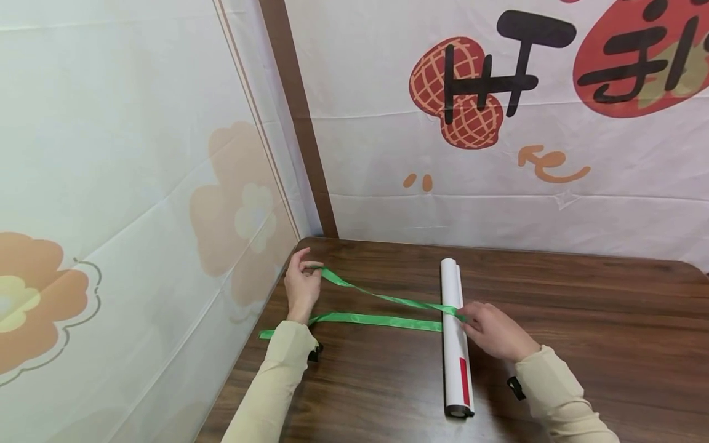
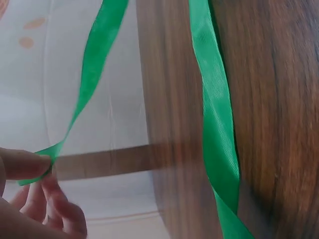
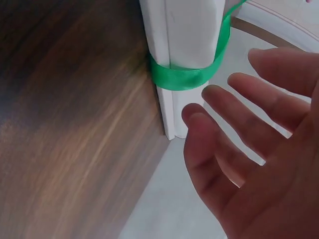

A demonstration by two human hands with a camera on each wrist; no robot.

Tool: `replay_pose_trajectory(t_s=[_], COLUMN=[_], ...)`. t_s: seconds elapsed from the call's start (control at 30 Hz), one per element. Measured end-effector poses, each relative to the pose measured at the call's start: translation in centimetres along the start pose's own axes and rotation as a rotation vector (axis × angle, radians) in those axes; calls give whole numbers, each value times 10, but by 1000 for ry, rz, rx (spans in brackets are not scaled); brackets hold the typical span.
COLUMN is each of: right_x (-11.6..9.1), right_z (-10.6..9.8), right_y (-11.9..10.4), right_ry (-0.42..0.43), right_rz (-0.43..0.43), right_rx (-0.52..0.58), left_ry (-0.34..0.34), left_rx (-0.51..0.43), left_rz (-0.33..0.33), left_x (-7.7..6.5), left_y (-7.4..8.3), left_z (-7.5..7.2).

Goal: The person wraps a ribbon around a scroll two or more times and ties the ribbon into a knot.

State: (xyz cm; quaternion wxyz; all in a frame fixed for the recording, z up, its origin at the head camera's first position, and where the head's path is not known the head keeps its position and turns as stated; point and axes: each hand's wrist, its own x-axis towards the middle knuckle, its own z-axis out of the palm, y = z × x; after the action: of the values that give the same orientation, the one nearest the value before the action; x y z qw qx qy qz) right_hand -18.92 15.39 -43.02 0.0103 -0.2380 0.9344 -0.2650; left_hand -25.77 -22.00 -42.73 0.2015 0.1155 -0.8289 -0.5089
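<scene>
Cloth walls (image 1: 365, 154): pale printed sheets at the back and left, with orange flowers, two red lattice shapes and black lettering.
Wooden table (image 1: 376, 381): dark brown, streaked grain, its far left corner where the sheets meet.
White roll (image 1: 451, 351): lies lengthwise on the wooden table, right of centre in the head view, between the two arms.
Green ribbon (image 1: 382, 320): loops around the white roll's right side; one strand rises leftward over it, the other runs left along the wooden table, passing behind the left wrist.
Right hand (image 1: 498, 332): released, fingers loosely extended just beside the white roll and the loop; whether a fingertip touches either is hard to tell.
Left hand (image 1: 303, 286): raised, pinching the upper strand between thumb and finger.
Red patch (image 1: 464, 381): on the white roll, near its closer end.
Black cap (image 1: 458, 411): at that same end.
</scene>
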Motion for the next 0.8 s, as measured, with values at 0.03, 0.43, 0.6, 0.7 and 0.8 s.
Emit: replay_pose_trajectory(t_s=[0.03,0.43,0.6,0.7,0.8], right_x=[0,0,-1,-1,-1], right_z=[1,6,6,6,6], right_y=[0,2,1,0,-1], right_ry=[-2,-51,-51,-40,-32], right_rz=[-7,-23,-38,-51,-64], right_rx=[-1,9,-16,-42,-62], left_ry=[-4,-100,-106,-104,-107], left_rx=[-21,-300,-360,-373,-377], left_rz=[-12,-306,-372,-391,-406], left_x=[1,13,17,19,20], left_y=[-2,-18,-24,-27,-28], left_z=[-1,-7,-6,-6,-5])
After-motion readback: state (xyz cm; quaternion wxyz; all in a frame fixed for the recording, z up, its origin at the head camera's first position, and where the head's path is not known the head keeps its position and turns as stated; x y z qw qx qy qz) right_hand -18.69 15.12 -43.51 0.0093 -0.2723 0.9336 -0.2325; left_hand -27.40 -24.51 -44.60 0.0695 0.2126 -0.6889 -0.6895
